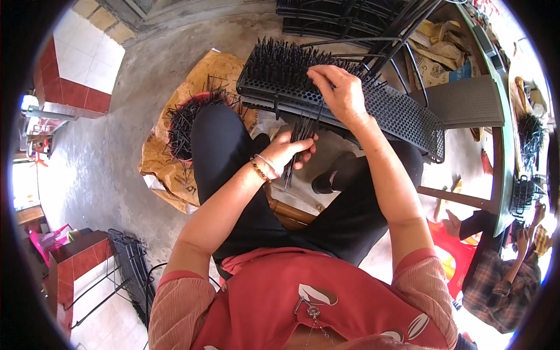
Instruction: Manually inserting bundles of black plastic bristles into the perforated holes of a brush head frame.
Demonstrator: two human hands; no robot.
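Gripping a bundle of black pins [298, 146], left hand [286, 153] fingers closed around it. Right hand [341, 90] fingers pinched on a pin at the perforated black panel [402, 114].

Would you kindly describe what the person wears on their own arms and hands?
Both forearms are bare. Short, ribbed salmon-pink sleeves end above the elbows, under a red top with pale leaf shapes. The left hand has two bracelets at the wrist: one of amber and dark beads, one thin and pale. The right hand wears no glove or visible jewellery.
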